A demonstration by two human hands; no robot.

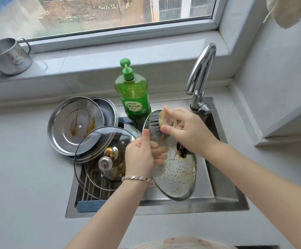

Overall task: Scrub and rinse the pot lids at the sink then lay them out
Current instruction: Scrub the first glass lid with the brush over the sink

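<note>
We take the sink (225, 200) as our anchor. We judge the task to be early: one lid is mid-scrub, and nothing is rinsed or laid out that we can see.

The stained steel lid (74, 126) lies on the counter just off the sink's back-left corner, underside up, with brown streaks on it. It is not washed. A darker steel lid (108, 112) sits behind it, partly covered, and we cannot tell whether it is clean. The glass lid with a knob (113, 141) leans over the sink's left half, its far edge resting on the stained steel lid and brown residue showing under the glass. It is untouched too. There may be another rim beneath it, but we cannot tell the count. A wire rack (95, 187) sits in the sink's left half under that glass lid.

The lid being scrubbed (178, 177) is held tilted over the sink's middle and right half, covered in suds and droplets. It is soaped but not rinsed.

The soap bottle (135, 97) stands at the sink's back edge. The faucet (201, 69) is at the sink's back-right corner, and we see no water stream.

The left hand (140, 157) grips the sudsy lid's left edge, thumb up on the front and fingers curled behind the glass. The right hand (187, 130) clasps a pale scrub pad (165, 119) and presses it on the lid's upper part.

What is left, as we see it: finish this scrub, rinse the lid, do at least three more lids, then lay them all out.
</note>
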